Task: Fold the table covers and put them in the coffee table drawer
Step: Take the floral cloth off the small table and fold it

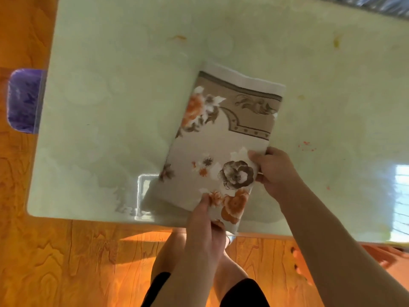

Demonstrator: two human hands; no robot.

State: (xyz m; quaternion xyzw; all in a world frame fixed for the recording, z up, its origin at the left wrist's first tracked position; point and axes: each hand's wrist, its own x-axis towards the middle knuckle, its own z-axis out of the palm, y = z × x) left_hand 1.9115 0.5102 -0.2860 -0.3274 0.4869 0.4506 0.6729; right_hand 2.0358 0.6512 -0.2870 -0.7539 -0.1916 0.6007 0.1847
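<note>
A folded table cover [221, 134], cream with orange and brown flowers and a tan border, lies slanted on the pale green glossy table [110, 96], its near corner jutting over the front edge. My left hand [207, 227] pinches the cover's near corner, thumb on top. My right hand [273, 169] grips the cover's right edge, thumb on the printed side and fingers underneath. No drawer is in view.
A purple stool or seat [24, 100] stands at the table's left end. Orange wooden floor [66, 262] lies in front, with my legs below the table edge. Something orange [303, 264] sits on the floor to the right. Small stains mark the tabletop.
</note>
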